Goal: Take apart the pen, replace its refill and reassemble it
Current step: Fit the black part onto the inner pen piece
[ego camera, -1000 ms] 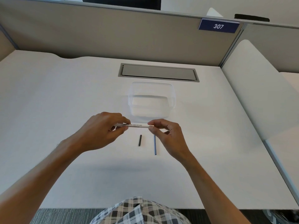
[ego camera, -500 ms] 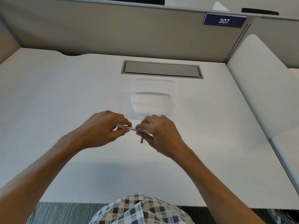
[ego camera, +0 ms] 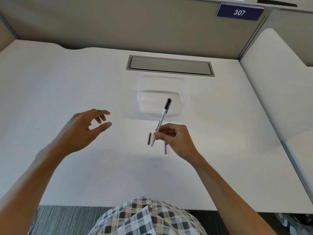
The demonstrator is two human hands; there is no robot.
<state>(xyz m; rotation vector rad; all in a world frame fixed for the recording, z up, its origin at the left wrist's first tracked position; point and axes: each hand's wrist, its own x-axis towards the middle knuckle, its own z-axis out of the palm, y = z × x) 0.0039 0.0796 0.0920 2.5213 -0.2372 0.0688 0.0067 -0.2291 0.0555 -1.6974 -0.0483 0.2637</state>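
Right hand [ego camera: 174, 139], right of centre, pinches the white pen [ego camera: 160, 122] (black cap toward the clear container [ego camera: 183, 92]), above a small black piece [ego camera: 149, 138] and blue refill [ego camera: 165, 150] on the worktop [ego camera: 67, 82]; left hand [ego camera: 83, 128] spread, empty.

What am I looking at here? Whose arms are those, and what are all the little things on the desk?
The camera sits on a person's head and looks down, so you see that person's own two arms reaching over a white desk. The right hand holds a white pen with a black cap, pinched near its lower end and pointing up and away. The left hand is open and holds nothing. On the desk by the right hand lie a short black piece and a thin blue stick, probably a pen refill, partly hidden behind the hand. Farther back stands a clear plastic box, which looks empty.
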